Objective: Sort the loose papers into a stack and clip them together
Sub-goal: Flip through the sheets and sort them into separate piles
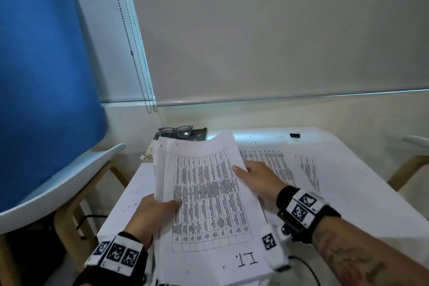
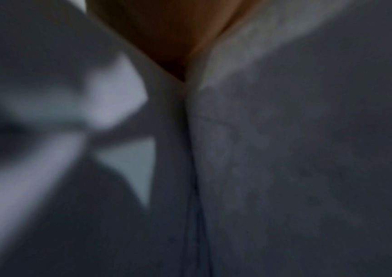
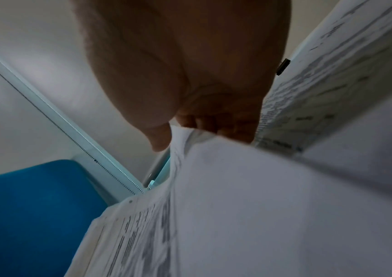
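A stack of printed papers [image 1: 209,193] with tables is lifted and tilted over the white table [image 1: 362,193]. My left hand [image 1: 153,213] grips its left edge, thumb on top. My right hand [image 1: 253,176] pinches the right edge, thumb on the top sheet and fingers beneath. In the right wrist view the right hand [image 3: 190,120] holds the papers [image 3: 261,206] at their edge. More loose sheets [image 1: 278,165] lie flat on the table to the right. A black binder clip [image 1: 294,135] sits at the table's far edge, also seen in the right wrist view as the clip [image 3: 283,66]. The left wrist view is dark and blurred.
Eyeglasses [image 1: 176,131] rest on a dark book at the table's far left corner. A blue-backed chair [image 1: 46,100] stands close on the left; another chair [image 1: 413,146] is at the far right. A blind's bead chain [image 1: 139,53] hangs by the wall.
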Motion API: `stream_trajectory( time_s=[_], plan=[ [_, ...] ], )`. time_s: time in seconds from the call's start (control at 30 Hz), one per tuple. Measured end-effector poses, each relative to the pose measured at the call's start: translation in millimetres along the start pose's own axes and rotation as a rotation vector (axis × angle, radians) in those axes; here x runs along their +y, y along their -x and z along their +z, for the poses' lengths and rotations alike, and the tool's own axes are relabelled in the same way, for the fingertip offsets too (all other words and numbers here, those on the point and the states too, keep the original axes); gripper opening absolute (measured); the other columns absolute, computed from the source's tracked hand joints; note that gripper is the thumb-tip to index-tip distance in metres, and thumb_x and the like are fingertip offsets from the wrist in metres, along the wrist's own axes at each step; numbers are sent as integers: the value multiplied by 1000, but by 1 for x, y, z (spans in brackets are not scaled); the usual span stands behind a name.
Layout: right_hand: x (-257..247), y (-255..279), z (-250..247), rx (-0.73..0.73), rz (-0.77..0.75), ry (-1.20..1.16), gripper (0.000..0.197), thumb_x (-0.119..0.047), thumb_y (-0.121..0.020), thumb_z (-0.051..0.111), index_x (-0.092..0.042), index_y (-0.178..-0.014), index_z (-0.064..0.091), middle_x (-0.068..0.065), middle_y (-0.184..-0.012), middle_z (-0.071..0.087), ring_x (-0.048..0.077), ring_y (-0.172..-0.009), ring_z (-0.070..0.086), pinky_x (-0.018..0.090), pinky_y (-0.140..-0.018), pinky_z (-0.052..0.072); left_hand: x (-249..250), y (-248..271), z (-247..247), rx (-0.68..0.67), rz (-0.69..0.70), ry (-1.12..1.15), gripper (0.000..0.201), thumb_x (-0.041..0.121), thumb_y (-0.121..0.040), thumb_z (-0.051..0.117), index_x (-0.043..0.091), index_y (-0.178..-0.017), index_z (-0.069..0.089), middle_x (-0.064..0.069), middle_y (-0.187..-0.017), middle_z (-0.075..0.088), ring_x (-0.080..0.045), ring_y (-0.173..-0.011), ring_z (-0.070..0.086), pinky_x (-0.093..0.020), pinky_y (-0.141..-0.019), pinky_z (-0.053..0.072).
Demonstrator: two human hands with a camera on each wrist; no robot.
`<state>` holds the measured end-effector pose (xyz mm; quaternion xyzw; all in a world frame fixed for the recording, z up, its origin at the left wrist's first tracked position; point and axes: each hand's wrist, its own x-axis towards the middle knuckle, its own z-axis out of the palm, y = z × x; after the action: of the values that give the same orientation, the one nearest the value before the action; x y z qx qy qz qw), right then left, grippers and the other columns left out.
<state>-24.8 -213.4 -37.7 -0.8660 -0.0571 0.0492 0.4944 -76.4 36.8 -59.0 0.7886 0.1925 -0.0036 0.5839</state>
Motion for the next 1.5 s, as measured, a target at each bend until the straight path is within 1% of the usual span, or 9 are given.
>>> stream_trajectory(
  time_s=[0.2, 0.43, 0.57, 0.7, 0.77, 1.1, 1.23, 1.4, 1.5],
  plan=[
    [37, -21, -76, 323, 291, 171, 59, -44, -90, 64, -12, -137, 47, 9, -140, 51, 28, -125, 52, 38, -99, 46, -2, -1, 4, 41, 6, -37, 14, 21, -90, 70, 8, -96, 68, -5, -79, 75, -22, -74, 71, -29, -63, 53],
    [70, -27, -99, 183, 526, 462, 117, -64, -65, 79, -1, -148, 26, 18, -145, 47, 34, -128, 51, 42, -101, 48, -5, -5, 3, 14, -7, -32, 22, 20, -89, 72, 6, -105, 67, -10, -87, 78, -28, -79, 75, -41, -76, 61],
    [63, -27, -87, 152, 495, 517, 83, -52, -68, 84, 0, -123, 51, 7, -99, 64, 26, -98, 66, 33, -82, 56, -4, -3, 3, 24, -12, -20, 25, 20, -89, 72, 5, -107, 65, -9, -87, 76, -26, -77, 73, -31, -61, 56],
    [55, -24, -93, 232, 433, 420, 45, -21, -82, 77, -5, -120, 59, 13, -116, 65, 30, -105, 64, 31, -87, 51, -1, 3, 5, 42, -3, -18, 25, 18, -90, 70, 2, -109, 64, -9, -84, 73, -22, -72, 70, -24, -48, 49],
    [54, -22, -99, 308, 352, 389, 14, -14, -84, 70, -14, -83, 56, 7, -88, 58, 24, -79, 57, 33, -74, 48, 1, 6, 5, 33, 10, -14, 22, 15, -91, 68, 2, -108, 64, -8, -80, 72, -19, -68, 68, -21, -44, 46],
    [-17, 15, -166, 713, -122, -95, 11, -12, -90, 66, -13, -80, 64, 8, -83, 71, 23, -65, 66, 29, -62, 53, -1, -2, 4, 28, -39, 106, 28, 19, -94, 65, -2, -112, 65, -10, -84, 70, -30, -81, 66, -36, -78, 51],
    [-32, 18, -168, 589, -123, -362, 18, -3, -91, 65, -16, -78, 63, 11, -86, 72, 23, -69, 71, 37, -74, 59, -3, -6, 5, 19, -64, 109, 29, 19, -91, 68, -2, -110, 67, -17, -91, 75, -39, -88, 69, -49, -92, 54],
    [-14, 12, -112, 473, -71, -265, 12, -8, -91, 67, -15, -81, 66, 9, -90, 74, 18, -68, 70, 29, -69, 54, -5, -8, 4, 53, -83, 84, 30, 26, -93, 59, -1, -106, 66, -13, -85, 72, -30, -79, 65, -34, -71, 49],
    [0, 14, -64, 354, -46, -141, 5, -15, -96, 61, -13, -93, 65, 9, -104, 72, 23, -83, 70, 33, -73, 56, -5, -10, 0, -59, -106, 288, 43, 40, -97, 54, 9, -125, 63, -9, -117, 70, -27, -108, 62, -39, -103, 43]
  ],
)
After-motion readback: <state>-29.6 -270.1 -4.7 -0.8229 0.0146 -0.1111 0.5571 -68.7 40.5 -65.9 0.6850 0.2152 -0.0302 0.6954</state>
